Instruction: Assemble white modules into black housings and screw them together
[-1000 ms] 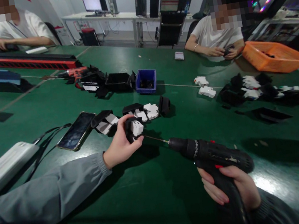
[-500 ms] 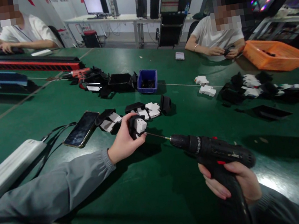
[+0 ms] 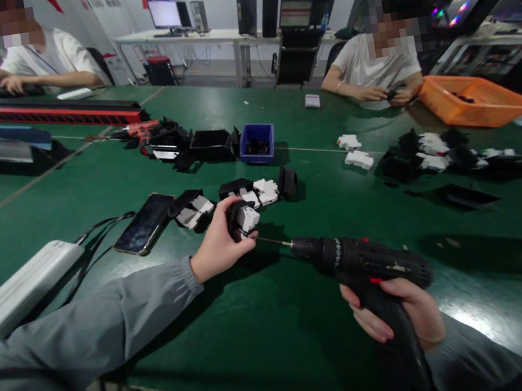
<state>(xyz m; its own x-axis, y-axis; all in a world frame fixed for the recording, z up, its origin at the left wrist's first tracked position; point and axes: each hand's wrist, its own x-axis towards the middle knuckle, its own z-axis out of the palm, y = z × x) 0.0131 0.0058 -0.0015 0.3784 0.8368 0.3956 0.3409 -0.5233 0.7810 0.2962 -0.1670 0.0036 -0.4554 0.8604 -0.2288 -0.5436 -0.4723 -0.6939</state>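
Nearest me: my right hand [image 3: 404, 318] is wrapped around the grip of the black cordless power screwdriver [image 3: 364, 265], fingers closed on the handle. Its thin steel bit [image 3: 272, 241] runs left and slightly up, the tip meeting the small black-and-white plastic socket block [image 3: 241, 218].

My left hand [image 3: 217, 244], grey sleeve behind it, is clamped on that block, thumb over the top, holding it just above the green felt table [image 3: 271, 331].

Change since a second ago: the block and bit have stayed mated, while the driver has drifted a little left and the bit angle has flattened. I judge the fastening is mid-drive, not finished; the block is not yet released.

Beyond the left hand: a loose cluster of similar black and white parts [image 3: 253, 193], a dark smartphone [image 3: 145, 223] lying flat, and a white power bank [image 3: 19, 287] with a black cable.

Further out: a small blue plastic bin [image 3: 257, 142], a black tray [image 3: 209, 143], a red-and-black driver [image 3: 141, 132].

Far edge: a seated person in a white shirt [image 3: 375, 61] handling a small part beside an orange plastic basket [image 3: 475, 99]; another person [image 3: 44, 55] at the far left.
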